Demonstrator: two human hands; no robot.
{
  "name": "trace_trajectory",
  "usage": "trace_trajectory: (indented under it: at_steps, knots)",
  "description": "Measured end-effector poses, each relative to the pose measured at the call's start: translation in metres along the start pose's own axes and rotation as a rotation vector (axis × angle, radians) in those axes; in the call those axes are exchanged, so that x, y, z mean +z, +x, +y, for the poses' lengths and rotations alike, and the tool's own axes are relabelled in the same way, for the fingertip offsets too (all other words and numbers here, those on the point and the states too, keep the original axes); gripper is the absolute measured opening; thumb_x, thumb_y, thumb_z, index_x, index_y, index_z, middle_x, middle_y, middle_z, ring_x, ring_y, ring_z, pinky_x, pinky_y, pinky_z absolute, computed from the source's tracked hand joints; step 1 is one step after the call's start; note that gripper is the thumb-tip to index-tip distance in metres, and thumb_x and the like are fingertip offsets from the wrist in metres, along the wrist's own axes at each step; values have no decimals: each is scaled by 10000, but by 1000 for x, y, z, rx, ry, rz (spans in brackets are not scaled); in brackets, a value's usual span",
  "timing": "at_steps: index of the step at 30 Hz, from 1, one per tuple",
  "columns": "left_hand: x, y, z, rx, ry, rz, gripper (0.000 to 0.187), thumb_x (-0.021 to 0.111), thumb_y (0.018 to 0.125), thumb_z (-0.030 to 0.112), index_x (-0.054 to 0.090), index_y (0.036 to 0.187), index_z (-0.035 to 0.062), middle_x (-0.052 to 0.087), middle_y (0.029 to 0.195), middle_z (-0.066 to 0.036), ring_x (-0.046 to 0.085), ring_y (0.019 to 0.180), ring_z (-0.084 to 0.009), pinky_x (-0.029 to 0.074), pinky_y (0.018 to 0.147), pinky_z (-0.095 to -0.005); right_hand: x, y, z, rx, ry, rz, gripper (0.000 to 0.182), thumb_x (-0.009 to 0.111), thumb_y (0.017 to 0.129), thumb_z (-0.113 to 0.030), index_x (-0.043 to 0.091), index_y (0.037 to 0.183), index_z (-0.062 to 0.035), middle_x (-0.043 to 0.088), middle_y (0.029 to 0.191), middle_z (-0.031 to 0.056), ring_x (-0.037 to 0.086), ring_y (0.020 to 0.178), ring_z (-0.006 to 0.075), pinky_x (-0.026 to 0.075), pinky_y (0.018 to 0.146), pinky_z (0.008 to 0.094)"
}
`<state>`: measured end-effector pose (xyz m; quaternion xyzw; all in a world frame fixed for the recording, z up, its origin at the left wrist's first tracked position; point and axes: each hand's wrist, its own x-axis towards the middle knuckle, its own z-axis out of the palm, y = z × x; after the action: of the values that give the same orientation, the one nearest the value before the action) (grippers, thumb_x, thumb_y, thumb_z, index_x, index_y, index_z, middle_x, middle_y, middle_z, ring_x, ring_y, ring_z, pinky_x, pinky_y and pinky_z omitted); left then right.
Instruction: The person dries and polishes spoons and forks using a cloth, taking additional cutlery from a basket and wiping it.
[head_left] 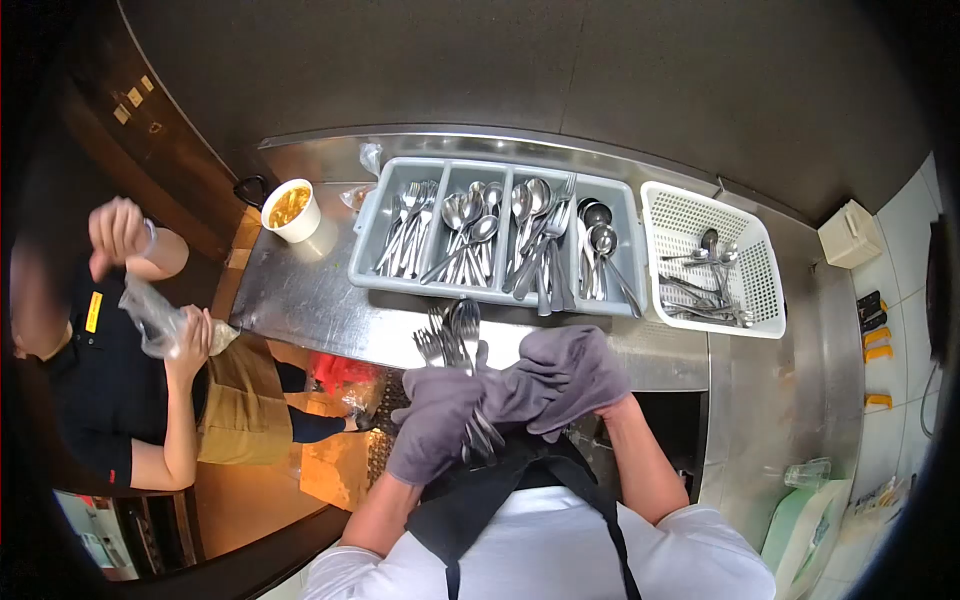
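Observation:
My left hand (437, 428), covered by grey fabric, is closed around a bundle of forks and spoons (455, 338). Their heads point up and away from me, and the handles come out below the hand. To its right, my right hand (582, 378) is closed in the folds of the grey cloth (520, 388), its fingers hidden under the fabric. Just beyond both hands lies a grey cutlery tray (430, 288) with several compartments of forks, spoons and other cutlery. Some pieces overlap the tray's front rim.
A white perforated basket (770, 290) with loose cutlery stands right of the tray. At the left of the steel counter (290, 320) is a white tub of orange-yellow food (292, 212). A co-worker (110, 370) at the left handles a clear plastic bag (160, 322). A white box (850, 235) stands far right.

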<state>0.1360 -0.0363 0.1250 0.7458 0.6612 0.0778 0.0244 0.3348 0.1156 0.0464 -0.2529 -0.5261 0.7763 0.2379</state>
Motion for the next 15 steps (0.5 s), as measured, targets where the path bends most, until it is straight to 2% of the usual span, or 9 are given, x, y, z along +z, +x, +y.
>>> trace_trajectory:
  at_steps: [1,3,4,5,7,9,10,13,15]
  knots:
    - [-4,-3,6,-4,123,-115,82,612,734,76,625,814,66,641,939,-80,613,841,-247,482,770,-361,1,-7,-4,49,129,22,424,623,872,-145,499,1257,-17,582,1199,118,585,1042,214,474,953,348]
    - [4,-2,6,71,36,-117,38,596,741,87,599,776,73,629,895,-77,615,795,-246,485,732,-356,-12,-18,23,221,592,137,387,524,947,-269,505,1253,-33,579,1201,132,588,1042,237,471,960,367]
    - [24,-1,0,141,-179,-8,27,598,735,86,580,753,77,613,840,-75,611,759,-248,484,701,-351,-4,-17,24,200,541,159,438,414,969,-366,502,1260,-51,591,1159,133,593,1031,248,485,936,393]
    - [39,-2,-3,200,-397,100,40,600,729,85,561,729,81,598,785,-73,607,722,-249,483,670,-345,-4,-16,33,155,534,23,416,454,942,-319,504,1255,-49,588,1151,120,587,1026,245,479,921,386]
    - [51,-7,-4,246,-642,206,56,602,720,82,547,709,86,566,705,-73,601,676,-255,481,632,-340,-11,-2,58,48,516,-257,399,534,888,-225,509,1244,-47,582,1135,95,575,1015,240,468,891,372]
    - [36,13,-5,252,-693,197,43,601,714,77,558,716,86,534,657,-77,598,655,-262,479,618,-339,-5,13,39,-204,-80,-354,426,613,807,-178,526,1193,-18,572,1121,119,566,995,264,456,859,376]
    - [37,18,-7,264,-681,134,41,600,713,82,559,712,89,549,681,-81,596,664,-254,482,612,-331,14,17,5,-380,-657,-282,450,652,753,-179,542,1147,11,564,1115,156,563,981,291,449,842,387]
    - [47,14,-6,258,-555,141,55,583,733,74,614,776,84,599,765,-80,621,749,-231,493,642,-312,47,34,-37,-563,-1568,-351,296,671,655,-200,626,862,7,602,894,169,559,913,347,435,774,436]
    - [55,-6,-17,144,-586,301,241,579,729,23,676,944,72,651,927,-78,629,889,-228,509,762,-316,39,40,-5,-598,-1440,-150,202,647,676,-182,622,791,-19,601,751,130,574,896,333,455,759,403]
